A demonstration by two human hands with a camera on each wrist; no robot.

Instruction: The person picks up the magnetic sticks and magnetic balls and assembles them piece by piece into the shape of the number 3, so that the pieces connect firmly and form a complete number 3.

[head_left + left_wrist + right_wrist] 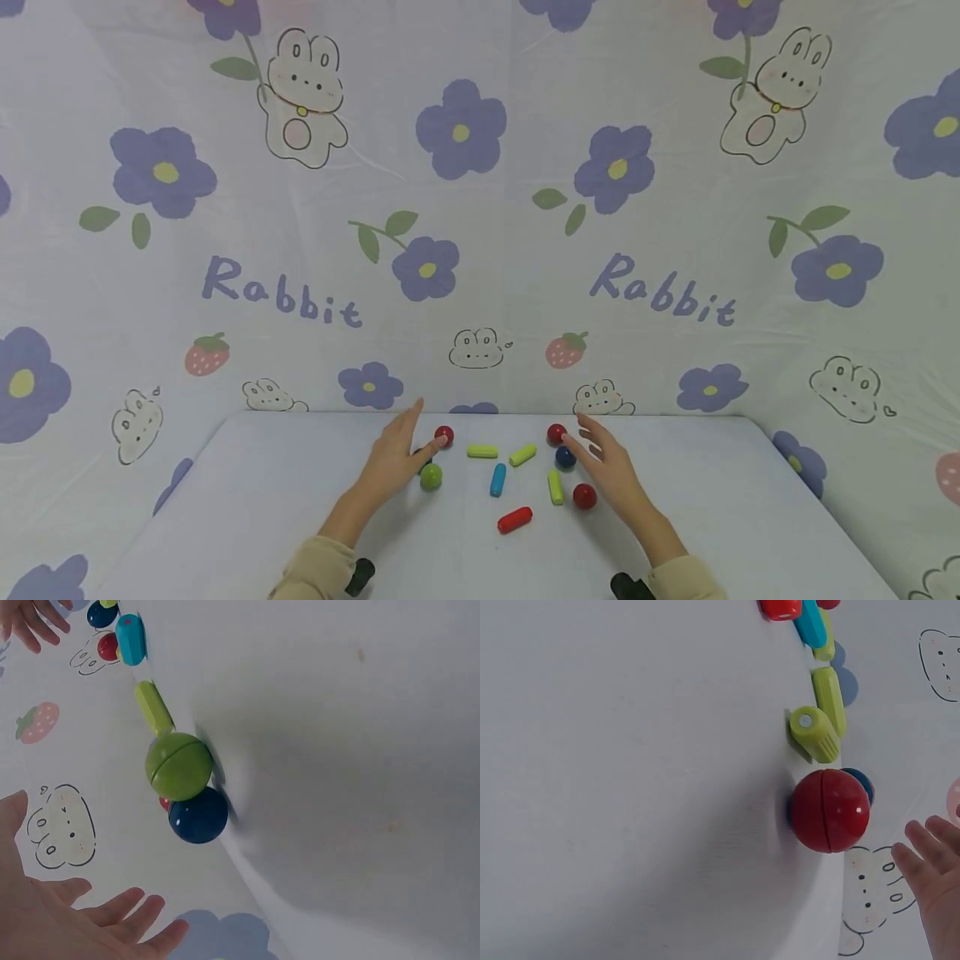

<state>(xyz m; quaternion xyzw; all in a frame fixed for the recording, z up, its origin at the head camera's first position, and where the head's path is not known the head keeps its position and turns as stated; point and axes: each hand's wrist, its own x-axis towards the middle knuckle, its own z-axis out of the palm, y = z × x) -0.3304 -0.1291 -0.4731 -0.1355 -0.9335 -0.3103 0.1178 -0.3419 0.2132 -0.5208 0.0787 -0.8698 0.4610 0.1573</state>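
Observation:
My left hand (pixel 392 457) is held with fingers spread beside a green ball (pixel 431 477) and a dark blue ball (pixel 199 815), which it partly hides in the head view. A red ball (pixel 444 436) lies just beyond its thumb. Opposite, my right hand (pixel 609 467) has its fingers extended and grips nothing. Near it are a red ball (pixel 557 434), a dark blue ball (pixel 566 457) and a larger-looking red ball (pixel 830 811) with a seam round it. Between the hands lie short yellow-green sticks (pixel 482 451), a blue stick (pixel 498 480) and a red stick (pixel 515 520).
All the pieces lie on a white table (pixel 450 567) whose back edge meets a patterned cloth (pixel 510 233) with rabbits and flowers. The cloth also hangs at both sides. Dark wrist devices (pixel 361 577) show by the beige sleeves (pixel 315 571).

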